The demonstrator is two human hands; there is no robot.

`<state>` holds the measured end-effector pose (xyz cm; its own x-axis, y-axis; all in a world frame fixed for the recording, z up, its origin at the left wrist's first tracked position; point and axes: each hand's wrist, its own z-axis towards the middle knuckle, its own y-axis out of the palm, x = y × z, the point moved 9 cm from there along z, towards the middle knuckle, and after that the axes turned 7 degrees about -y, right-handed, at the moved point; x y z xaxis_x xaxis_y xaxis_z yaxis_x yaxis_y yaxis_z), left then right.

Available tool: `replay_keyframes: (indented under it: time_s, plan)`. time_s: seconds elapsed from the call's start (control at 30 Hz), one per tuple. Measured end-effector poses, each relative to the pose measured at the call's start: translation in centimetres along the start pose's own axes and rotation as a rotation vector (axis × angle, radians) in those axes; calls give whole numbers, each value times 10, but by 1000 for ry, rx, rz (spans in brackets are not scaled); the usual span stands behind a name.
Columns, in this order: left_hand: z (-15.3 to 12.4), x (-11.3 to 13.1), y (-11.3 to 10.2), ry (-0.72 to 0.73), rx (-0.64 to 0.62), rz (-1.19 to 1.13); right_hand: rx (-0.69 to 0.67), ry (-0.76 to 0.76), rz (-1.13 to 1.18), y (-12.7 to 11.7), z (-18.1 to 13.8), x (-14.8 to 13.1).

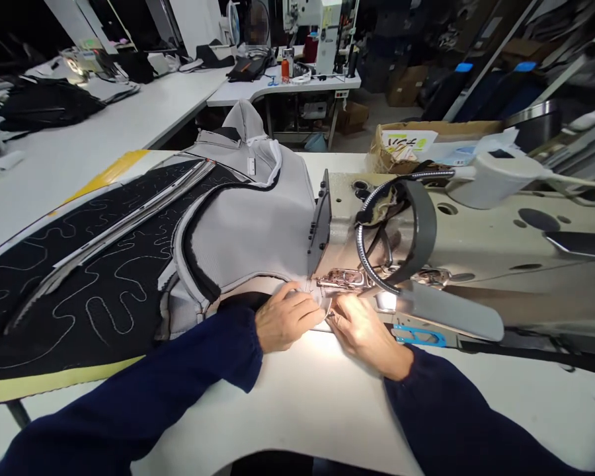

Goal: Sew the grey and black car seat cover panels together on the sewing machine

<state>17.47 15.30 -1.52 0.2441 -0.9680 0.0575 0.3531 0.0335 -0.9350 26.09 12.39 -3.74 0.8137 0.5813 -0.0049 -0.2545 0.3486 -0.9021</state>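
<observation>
A jacket-like piece [262, 231] of light grey lining, joined to black panels [123, 291] with wavy stitch lines, lies across the white table. Its edge runs up to the sewing machine [476, 231]. My left hand [290, 317] is closed on the grey edge just left of the needle area, fingers bent over the cloth. Close beside it, my right hand [367, 330] pinches the same edge under the bright lamp light. Exactly what lies between the right fingertips is partly hidden. A zipper-like strip [129, 228] runs along the black panel.
Blue thread snips [419, 336] lie right of my right hand. A lamp head [496, 175] with a flexible neck stands on the machine, before a cardboard box [441, 135] of papers. Farther back are an orange thread spool [285, 70] and a black fabric pile [47, 102].
</observation>
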Motion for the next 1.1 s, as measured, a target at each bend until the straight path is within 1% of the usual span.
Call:
replay_keyframes:
  time_s: [0.13, 0.27, 0.37, 0.43, 0.5, 0.57, 0.63, 0.77, 0.87, 0.93, 1.03, 1.1]
  plan:
    - [3, 2, 7, 20, -55, -52, -31, 53, -5, 0, -3, 2]
    - [2, 2, 9, 32, -66, -91, -52, 131, 51, 4, -10, 10]
    - [1, 2, 11, 45, -71, -108, -11, 187, 214, -1, -15, 14]
    - [1, 2, 13, 51, -63, -128, 48, 172, 364, -8, -15, 9]
    - [0, 2, 13, 56, -35, -160, 82, 133, 463, -14, -12, -1]
    - [-2, 2, 11, 66, -7, -190, 68, 120, 457, -14, -9, -12]
    - [-3, 2, 9, 64, -6, -201, 40, 126, 389, -12, -8, -22]
    - [0, 1, 5, 63, -92, -155, 43, 105, 326, -9, -8, -35]
    - [0, 1, 7, 114, -161, -64, 38, 90, 350, -9, -11, -36]
    - [-2, -2, 7, 119, -135, -11, 16, 91, 373, -9, -12, -34]
    - [-5, -9, 4, 71, -28, 15, -27, 111, 386, -8, -11, -31]
    - [-7, -10, 6, 57, -9, 15, -40, 116, 366, -8, -10, -30]
